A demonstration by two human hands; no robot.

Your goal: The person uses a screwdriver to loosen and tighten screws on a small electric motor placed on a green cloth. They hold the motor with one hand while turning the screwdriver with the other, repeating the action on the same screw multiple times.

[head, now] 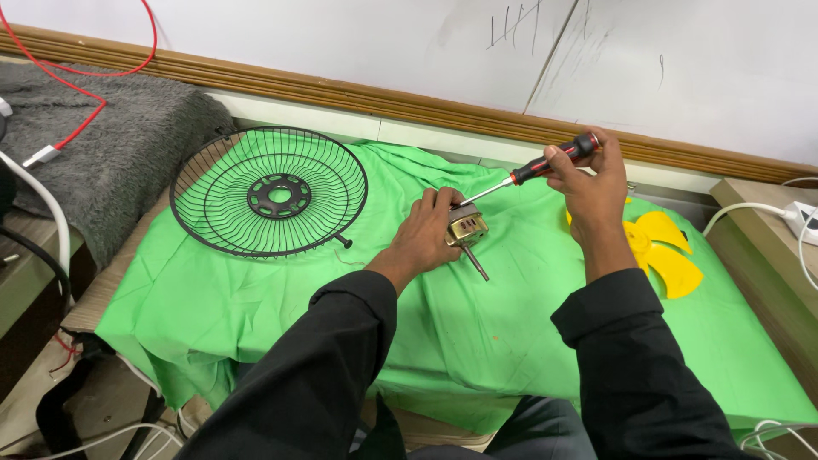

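Note:
My left hand (423, 234) grips a small brass-coloured fan motor (468, 228) on the green cloth (281, 298); its steel shaft points toward me. My right hand (594, 189) holds a red and black screwdriver (545, 163) by the handle. The metal tip slants down to the left and meets the top of the motor. A black wire fan guard (269, 192) lies flat on the cloth, left of my left hand. Partly hidden behind my right wrist lies a yellow fan blade (665, 251).
A grey fuzzy cloth (102, 145) with a red cable (85, 119) lies at far left. White cables and a white plug strip (801, 217) sit on a wooden ledge at right. A wooden moulding (383, 98) runs along the white wall behind.

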